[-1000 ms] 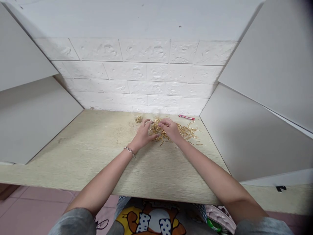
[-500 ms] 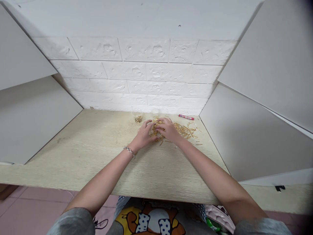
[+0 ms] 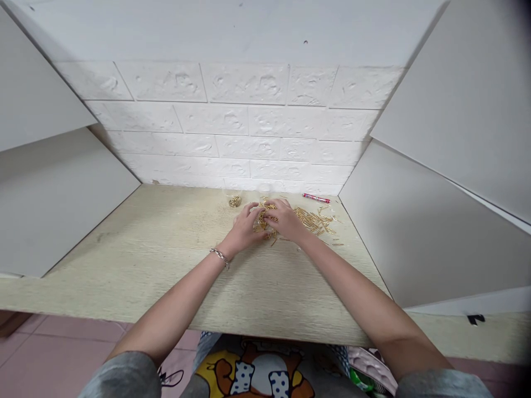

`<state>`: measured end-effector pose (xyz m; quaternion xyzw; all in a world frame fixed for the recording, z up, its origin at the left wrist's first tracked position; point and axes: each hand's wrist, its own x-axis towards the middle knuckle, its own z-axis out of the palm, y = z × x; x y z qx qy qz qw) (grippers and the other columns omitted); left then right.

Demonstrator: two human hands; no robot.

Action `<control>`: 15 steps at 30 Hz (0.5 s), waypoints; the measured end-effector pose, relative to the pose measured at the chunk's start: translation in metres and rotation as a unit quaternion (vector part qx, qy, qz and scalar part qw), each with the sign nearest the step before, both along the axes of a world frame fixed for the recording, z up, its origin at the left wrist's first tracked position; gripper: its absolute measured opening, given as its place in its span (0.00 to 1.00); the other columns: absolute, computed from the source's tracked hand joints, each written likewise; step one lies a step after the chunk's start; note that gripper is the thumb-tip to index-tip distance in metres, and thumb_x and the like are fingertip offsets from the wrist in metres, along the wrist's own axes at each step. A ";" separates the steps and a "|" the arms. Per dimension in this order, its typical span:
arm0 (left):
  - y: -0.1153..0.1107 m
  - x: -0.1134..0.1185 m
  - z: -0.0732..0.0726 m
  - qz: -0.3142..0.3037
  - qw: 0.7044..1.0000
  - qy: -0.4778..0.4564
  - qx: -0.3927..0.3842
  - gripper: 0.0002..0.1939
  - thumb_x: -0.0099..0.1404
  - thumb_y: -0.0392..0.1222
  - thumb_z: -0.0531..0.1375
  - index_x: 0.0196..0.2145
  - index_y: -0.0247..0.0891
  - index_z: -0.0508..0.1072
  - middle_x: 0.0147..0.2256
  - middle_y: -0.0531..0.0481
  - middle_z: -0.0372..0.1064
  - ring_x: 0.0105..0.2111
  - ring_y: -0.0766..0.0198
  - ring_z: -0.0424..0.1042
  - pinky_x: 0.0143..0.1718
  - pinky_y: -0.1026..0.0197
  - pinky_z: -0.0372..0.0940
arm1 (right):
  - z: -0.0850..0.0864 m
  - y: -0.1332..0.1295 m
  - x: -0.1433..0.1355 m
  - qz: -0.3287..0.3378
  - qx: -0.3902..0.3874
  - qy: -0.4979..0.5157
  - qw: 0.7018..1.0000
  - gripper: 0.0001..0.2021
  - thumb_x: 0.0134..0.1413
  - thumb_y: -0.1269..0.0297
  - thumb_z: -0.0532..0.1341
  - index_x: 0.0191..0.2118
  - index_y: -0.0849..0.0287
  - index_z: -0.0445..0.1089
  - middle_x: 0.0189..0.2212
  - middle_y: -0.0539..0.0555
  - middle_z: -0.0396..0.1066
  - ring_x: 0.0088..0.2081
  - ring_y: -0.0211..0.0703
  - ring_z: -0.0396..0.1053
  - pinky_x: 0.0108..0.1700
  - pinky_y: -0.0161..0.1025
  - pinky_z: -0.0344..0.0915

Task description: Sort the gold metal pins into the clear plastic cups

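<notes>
Clear cup (image 3: 228, 195); gold pcs (image 3: 235, 202) inside

Two hands (image 3: 245, 228) (image 3: 287, 221), one red pen (image 3: 316, 198), one bracelet (image 3: 219, 255), uncountably many golden rods (image 3: 312, 220)

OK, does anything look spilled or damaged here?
Loose gold pins lie scattered beside the right hand, a few strays apart from the rest; whether spilled is unclear. The white wall has a brownish blemish low on the left.
</notes>
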<state>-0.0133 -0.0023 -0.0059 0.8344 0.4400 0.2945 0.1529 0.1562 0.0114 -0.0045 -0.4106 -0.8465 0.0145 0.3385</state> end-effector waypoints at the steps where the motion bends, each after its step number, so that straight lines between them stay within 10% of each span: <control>1: 0.000 0.000 0.000 0.003 1.000 0.001 0.001 0.31 0.51 0.48 0.61 0.52 0.44 0.59 0.54 0.42 0.50 0.56 0.51 0.53 0.53 0.45 0.53 | 0.000 0.000 0.000 -0.001 0.001 -0.005 1.000 0.07 0.52 0.69 0.57 0.32 0.57 0.73 0.44 0.56 0.64 0.48 0.48 0.56 0.50 0.48 0.56; 15: 0.000 0.000 0.000 0.003 1.000 0.010 -0.003 0.31 0.52 0.48 0.61 0.52 0.43 0.58 0.55 0.41 0.50 0.56 0.50 0.53 0.53 0.44 0.53 | 0.005 -0.002 -0.001 -0.014 0.046 -0.064 0.997 0.08 0.53 0.67 0.57 0.31 0.58 0.74 0.44 0.56 0.65 0.46 0.47 0.57 0.49 0.45 0.58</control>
